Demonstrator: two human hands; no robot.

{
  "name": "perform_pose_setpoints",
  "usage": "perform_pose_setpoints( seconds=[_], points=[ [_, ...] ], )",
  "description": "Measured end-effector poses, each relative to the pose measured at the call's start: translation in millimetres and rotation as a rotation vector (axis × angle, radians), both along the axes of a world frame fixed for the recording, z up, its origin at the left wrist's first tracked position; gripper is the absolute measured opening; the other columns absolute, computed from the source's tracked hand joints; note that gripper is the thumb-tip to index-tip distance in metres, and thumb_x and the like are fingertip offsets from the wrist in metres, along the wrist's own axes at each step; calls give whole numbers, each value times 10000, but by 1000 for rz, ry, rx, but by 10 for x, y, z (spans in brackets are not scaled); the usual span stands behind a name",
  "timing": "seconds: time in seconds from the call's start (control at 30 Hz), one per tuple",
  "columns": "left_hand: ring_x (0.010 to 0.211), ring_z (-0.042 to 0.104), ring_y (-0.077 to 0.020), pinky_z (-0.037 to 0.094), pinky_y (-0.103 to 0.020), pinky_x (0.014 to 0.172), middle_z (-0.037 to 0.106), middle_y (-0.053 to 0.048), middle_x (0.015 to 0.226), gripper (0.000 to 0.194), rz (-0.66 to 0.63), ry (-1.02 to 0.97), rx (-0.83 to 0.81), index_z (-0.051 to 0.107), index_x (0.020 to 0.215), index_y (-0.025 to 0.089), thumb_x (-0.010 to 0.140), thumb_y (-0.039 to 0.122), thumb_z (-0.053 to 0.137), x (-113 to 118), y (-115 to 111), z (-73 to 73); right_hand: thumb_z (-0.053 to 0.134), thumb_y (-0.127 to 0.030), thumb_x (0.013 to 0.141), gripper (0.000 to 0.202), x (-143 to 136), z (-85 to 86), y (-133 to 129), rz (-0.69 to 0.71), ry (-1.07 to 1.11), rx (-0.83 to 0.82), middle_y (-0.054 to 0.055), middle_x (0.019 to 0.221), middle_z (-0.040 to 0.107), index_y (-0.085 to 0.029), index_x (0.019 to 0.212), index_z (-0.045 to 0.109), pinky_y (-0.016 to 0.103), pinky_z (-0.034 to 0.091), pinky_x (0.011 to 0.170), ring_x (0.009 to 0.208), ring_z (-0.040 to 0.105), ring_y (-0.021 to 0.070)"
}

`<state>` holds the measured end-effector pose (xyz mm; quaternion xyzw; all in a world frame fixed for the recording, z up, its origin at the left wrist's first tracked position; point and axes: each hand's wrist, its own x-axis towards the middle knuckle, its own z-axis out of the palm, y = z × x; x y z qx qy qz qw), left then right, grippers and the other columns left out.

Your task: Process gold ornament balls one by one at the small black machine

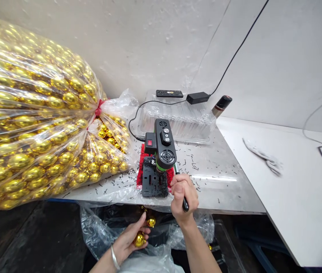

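Note:
My left hand, a bangle at its wrist, is curled round a shiny gold ball below the table's front edge. A second gold ball is by its fingertips, and a smaller gold piece shows just above. My right hand grips the black-ended lever handle of a small black machine with vents, buttons and a red switch. The machine stands on a black slotted base plate over a red mat. What lies under the machine's head is hidden.
A huge clear bag of gold balls, tied in red, fills the left. Behind the machine are clear plastic trays, a power adapter and a dark-capped bottle. Black scraps litter the metal tabletop. Clear plastic sheeting hangs below.

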<state>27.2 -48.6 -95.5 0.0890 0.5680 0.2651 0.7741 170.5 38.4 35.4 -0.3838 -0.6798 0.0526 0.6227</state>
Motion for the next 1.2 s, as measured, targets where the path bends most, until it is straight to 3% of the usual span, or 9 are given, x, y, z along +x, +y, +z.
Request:
perform_pose_setpoints(
  seconds=[0.07, 0.17, 0.27, 0.37, 0.43, 0.6, 0.83, 1.0, 1.2],
  points=[
    [642, 629, -133, 514, -249, 619, 664, -34, 720, 361, 95, -110, -100, 672, 869, 142, 627, 357, 831, -60, -85, -48, 392, -81, 885, 278, 4, 10, -4, 2, -13, -1, -7, 601, 479, -209, 643, 440, 291, 401, 562, 629, 516, 140],
    [779, 669, -147, 524, -232, 740, 676, -40, 768, 439, 100, -264, -7, 678, 976, 134, 566, 79, 824, -187, -88, 115, 391, -70, 883, 272, 4, 20, -8, 3, -18, -6, -4, 621, 483, -205, 653, 441, 284, 406, 562, 636, 511, 134],
    [875, 676, -174, 522, -264, 833, 688, -60, 892, 457, 79, -285, 157, 683, 1055, 149, 620, 136, 823, -278, 95, 452, 395, -62, 880, 267, 1, 7, -7, 8, -7, 1, -3, 637, 485, -201, 656, 438, 276, 404, 562, 641, 506, 127],
    [766, 659, -147, 525, -232, 690, 684, -49, 903, 465, 136, -142, 364, 685, 1079, 168, 653, 293, 823, -279, 438, 735, 401, -59, 877, 262, -1, -10, -5, 14, 0, 3, -6, 636, 477, -200, 660, 440, 271, 399, 559, 643, 502, 128],
    [691, 621, -126, 495, -213, 619, 686, -40, 854, 470, 198, -8, 495, 700, 1030, 157, 627, 362, 826, -226, 689, 804, 403, -59, 875, 260, 2, -14, -5, 15, 1, 2, -7, 636, 475, -202, 661, 441, 269, 400, 559, 640, 499, 128],
    [850, 614, -179, 479, -280, 793, 713, -44, 935, 432, 140, 347, 785, 713, 1038, 185, 667, 403, 762, -21, 1081, 639, 401, -57, 873, 235, 24, -25, -11, 30, -39, 1, 3, 662, 494, -198, 694, 456, 268, 412, 573, 652, 500, 129],
    [891, 589, -227, 438, -379, 855, 681, -52, 901, 375, -169, 932, 1173, 670, 1159, 234, 815, 381, 644, 63, 1145, 412, 394, -71, 881, 221, 40, -86, -8, 43, -43, -2, 14, 695, 499, -194, 706, 452, 268, 415, 574, 656, 492, 124],
    [959, 578, -236, 423, -401, 887, 691, -71, 984, 316, -256, 1098, 1353, 646, 1161, 225, 872, 345, 596, 119, 1146, 365, 394, -99, 895, 219, 41, -101, -10, 36, -44, -2, 15, 700, 499, -200, 708, 448, 267, 416, 565, 661, 499, 127],
    [1014, 569, -239, 435, -386, 891, 667, -89, 1097, 304, -266, 1112, 1433, 613, 1154, 203, 894, 353, 563, 143, 1136, 338, 380, -138, 918, 216, 63, -168, -9, 30, -57, 2, 16, 705, 509, -199, 728, 460, 272, 431, 573, 665, 510, 127]
  ],
)
